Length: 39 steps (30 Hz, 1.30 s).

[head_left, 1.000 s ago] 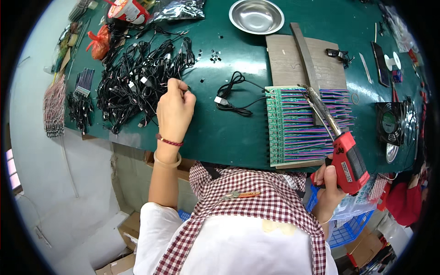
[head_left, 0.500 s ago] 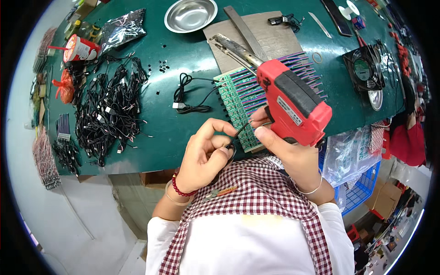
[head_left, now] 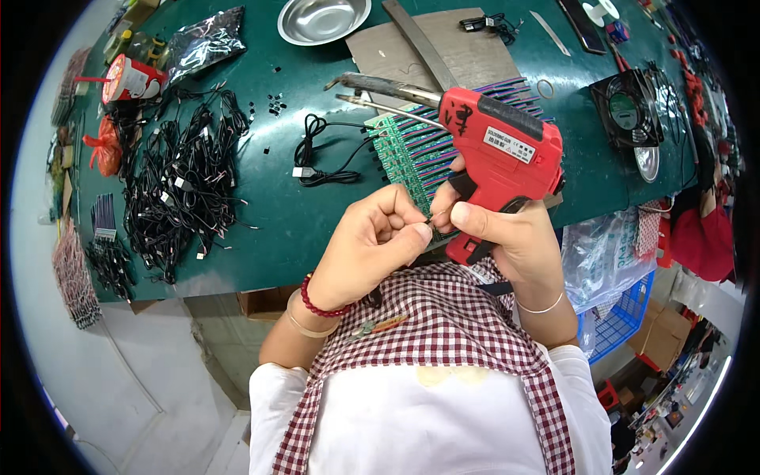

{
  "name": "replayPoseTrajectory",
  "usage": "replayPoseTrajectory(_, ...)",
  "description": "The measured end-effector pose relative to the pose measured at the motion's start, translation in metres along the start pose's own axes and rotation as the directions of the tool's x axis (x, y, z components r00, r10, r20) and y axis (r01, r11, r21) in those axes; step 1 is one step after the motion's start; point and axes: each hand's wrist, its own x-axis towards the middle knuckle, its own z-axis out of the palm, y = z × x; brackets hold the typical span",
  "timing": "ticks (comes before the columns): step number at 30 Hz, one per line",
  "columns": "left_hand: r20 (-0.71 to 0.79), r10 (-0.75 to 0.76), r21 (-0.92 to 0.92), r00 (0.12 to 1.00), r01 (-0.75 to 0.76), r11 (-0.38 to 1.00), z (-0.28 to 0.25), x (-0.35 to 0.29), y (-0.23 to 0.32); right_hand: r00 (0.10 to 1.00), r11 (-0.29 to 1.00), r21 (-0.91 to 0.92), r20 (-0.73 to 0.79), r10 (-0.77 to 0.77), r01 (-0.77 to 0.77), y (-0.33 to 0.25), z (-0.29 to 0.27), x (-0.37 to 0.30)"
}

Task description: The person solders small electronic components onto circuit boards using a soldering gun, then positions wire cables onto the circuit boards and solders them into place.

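My left hand (head_left: pixel 376 237) is closed, pinching the end of a black cable (head_left: pixel 429 225) between thumb and forefinger. My right hand (head_left: pixel 511 241) holds a red and black soldering gun (head_left: pixel 507 146) against its palm, while its thumb and fingertips meet at the thin wire ends of that cable. The gun's tip points left, above a green circuit board panel (head_left: pixel 385 150) with rows of purple and dark wires (head_left: pixel 431 146). A black USB cable (head_left: pixel 332 174) lies looped at the panel's left edge. Most of the cable in my left hand is hidden.
A tangled heap of black cables (head_left: pixel 182 190) covers the table's left. Behind are a metal bowl (head_left: pixel 324 20), a steel bar (head_left: pixel 419 43) on a brown board (head_left: pixel 380 55), and a red cup (head_left: pixel 134 79). A small fan (head_left: pixel 625 111) stands right; a blue basket (head_left: pixel 621 321) sits below the edge.
My hands have come closer together at the cable end. The soldering gun has turned, its tip swinging left and lower. The view has shifted slightly.
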Motion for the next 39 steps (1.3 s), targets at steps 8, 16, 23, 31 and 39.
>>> replayPoseTrajectory(8, -0.08, 0.488, 0.767, 0.869, -0.259, 0.587, 0.015, 0.001, -0.007, 0.985, 0.934, -0.355, -0.145, -0.095, 0.038, 0.007, 0.009, -0.012)
replayPoseTrajectory(16, 0.026, 0.6, 0.871, 0.799, -0.312, 0.378, 0.017, 0.004, -0.005, 0.966, 0.735, -0.64, 0.047, -0.254, 0.224, 0.003, 0.009, -0.011)
replayPoseTrajectory(23, -0.025, 0.557, 0.819, 0.83, -0.302, 0.488, 0.02, 0.003, -0.004, 0.983, 0.893, -0.442, -0.106, -0.147, 0.086, 0.002, 0.012, -0.013)
replayPoseTrajectory(31, -0.08, 0.548, 0.801, 0.832, -0.273, 0.533, 0.023, 0.002, -0.007, 0.974, 0.892, -0.445, -0.155, -0.167, 0.082, 0.005, 0.014, -0.018)
replayPoseTrajectory(39, -0.09, 0.674, 0.795, 0.733, -0.355, 0.492, 0.023, 0.012, -0.014, 0.976, 0.91, -0.406, -0.151, -0.157, 0.083, 0.008, 0.008, -0.012)
